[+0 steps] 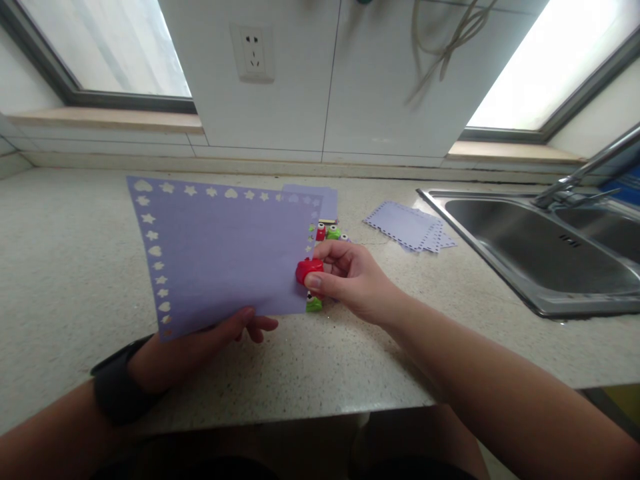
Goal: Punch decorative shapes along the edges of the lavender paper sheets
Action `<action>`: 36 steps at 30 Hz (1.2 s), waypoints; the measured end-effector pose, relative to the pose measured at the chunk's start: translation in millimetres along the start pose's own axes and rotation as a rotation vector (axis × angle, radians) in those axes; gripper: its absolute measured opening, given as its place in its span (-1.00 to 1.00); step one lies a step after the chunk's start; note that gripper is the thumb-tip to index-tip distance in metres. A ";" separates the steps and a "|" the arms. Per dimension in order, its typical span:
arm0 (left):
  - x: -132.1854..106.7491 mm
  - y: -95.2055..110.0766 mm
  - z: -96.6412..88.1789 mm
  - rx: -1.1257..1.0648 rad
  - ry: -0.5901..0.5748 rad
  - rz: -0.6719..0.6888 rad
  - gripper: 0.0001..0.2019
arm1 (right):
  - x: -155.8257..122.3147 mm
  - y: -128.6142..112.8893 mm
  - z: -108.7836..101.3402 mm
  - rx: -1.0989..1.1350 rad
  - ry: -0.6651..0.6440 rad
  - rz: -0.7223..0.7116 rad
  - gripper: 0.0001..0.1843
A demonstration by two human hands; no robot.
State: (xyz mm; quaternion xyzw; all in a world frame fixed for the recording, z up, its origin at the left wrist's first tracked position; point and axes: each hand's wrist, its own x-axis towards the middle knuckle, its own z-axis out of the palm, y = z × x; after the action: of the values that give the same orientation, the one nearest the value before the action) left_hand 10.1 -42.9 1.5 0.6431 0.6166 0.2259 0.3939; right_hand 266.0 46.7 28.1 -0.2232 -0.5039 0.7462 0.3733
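A sheet of purple paper point(230, 260) is raised above the counter, with star and heart holes along its left, top and upper right edges. My left hand point(245, 325) grips its lower edge, thumb in front and fingers behind. At the sheet's right edge, my right hand point(350, 270) pinches a red craft punch point(310, 271) between thumb and fingers. A green craft punch point(314, 304) sits just below it. Behind the sheet, partly hidden, are another red craft punch point(321, 231) and another green craft punch point(333, 232).
Several punched purple sheets point(400, 225) lie fanned out beside the steel sink point(545, 308) on the right. More purple paper point(327, 200) rests behind the raised sheet. A faucet point(565, 190) rises behind the sink. The tiled wall bears a power outlet point(253, 52) and a hanging cable point(450, 47).
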 end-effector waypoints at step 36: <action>-0.5 -1.6 -2.3 0.013 -0.013 0.037 -0.61 | 0.6 3.5 -3.5 -0.041 -0.010 -0.029 -0.60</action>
State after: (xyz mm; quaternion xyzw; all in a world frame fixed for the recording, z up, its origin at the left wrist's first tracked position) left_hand 7.4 -43.0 1.7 0.6584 0.6034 0.2253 0.3895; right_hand 267.0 48.5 23.6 -0.2196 -0.5243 0.7314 0.3768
